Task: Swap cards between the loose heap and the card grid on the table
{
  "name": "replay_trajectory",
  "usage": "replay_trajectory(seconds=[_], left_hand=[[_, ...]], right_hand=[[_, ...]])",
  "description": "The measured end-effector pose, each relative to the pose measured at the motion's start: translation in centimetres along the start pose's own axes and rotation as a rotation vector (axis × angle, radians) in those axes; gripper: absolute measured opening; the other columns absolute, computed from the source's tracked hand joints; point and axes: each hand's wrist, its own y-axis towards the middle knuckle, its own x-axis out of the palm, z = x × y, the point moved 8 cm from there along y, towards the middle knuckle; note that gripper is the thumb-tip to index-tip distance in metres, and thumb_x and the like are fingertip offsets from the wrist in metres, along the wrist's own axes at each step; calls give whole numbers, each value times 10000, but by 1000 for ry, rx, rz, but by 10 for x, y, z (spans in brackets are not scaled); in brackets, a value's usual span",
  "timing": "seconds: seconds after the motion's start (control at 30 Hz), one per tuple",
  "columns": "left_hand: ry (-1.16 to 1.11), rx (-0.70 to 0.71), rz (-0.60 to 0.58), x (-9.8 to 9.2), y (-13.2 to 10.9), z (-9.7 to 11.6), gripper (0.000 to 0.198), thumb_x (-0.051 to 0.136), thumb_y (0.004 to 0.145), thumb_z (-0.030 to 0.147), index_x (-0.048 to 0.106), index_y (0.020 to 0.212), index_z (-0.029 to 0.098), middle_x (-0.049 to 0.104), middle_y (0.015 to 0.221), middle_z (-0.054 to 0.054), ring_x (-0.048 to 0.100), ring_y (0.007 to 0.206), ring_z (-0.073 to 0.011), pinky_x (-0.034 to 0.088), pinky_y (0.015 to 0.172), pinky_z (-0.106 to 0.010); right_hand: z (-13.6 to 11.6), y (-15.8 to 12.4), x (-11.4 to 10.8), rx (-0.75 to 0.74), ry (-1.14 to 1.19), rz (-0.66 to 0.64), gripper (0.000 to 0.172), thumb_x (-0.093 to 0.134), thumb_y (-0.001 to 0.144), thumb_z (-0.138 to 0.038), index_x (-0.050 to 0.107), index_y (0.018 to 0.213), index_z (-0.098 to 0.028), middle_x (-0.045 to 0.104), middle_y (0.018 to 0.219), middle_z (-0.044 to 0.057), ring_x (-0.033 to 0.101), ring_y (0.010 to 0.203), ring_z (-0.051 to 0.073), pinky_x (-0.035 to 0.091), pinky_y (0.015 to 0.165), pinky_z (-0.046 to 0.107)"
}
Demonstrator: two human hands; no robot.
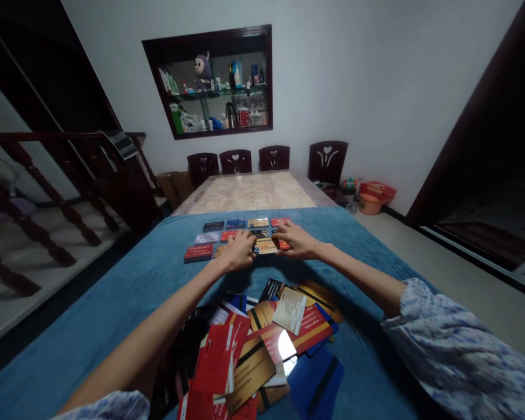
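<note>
A gold VIP card (268, 247) lies between my two hands, on or just above a stack in the nearest row of sorted cards. Its left end is pinched by my left hand (241, 249), and the fingers of my right hand (296, 240) close on its right end. Around them, small card stacks stand in rows: a red stack (198, 252), a black stack (213, 226), a blue stack (236, 224) and others, some partly hidden by my hands. Closer to me spreads a loose heap of mixed cards, with a cream card (290, 309) on top and a red card (213, 359) at its left.
A blue cloth (144, 291) covers the near part of the table, and the marble top (254, 191) shows beyond it. Several dark chairs (328, 162) stand at the far end. A dark bag-like object lies under my left forearm. An orange bucket (371, 203) sits on the floor at right.
</note>
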Motion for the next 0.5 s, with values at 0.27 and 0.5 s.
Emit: replay_trajectory(seconds=[0.27, 0.5], left_hand=[[55, -23, -5, -3, 27, -19, 276, 559, 816, 171, 571, 1091, 184, 538, 1254, -132, 440, 1194, -306, 409, 918, -469], [58, -31, -8, 6, 55, -37, 276, 568, 813, 186, 585, 1089, 181, 531, 1253, -129, 434, 1185, -309, 409, 908, -476]], right_hand=[[10, 26, -6, 38, -51, -59, 262, 682, 829, -351, 688, 1020, -172, 591, 1141, 142, 446, 1064, 285, 385, 824, 359], [25, 46, -1, 88, -66, -104, 229, 663, 846, -335, 682, 1024, -193, 588, 1198, 124, 445, 1123, 288, 393, 822, 337]])
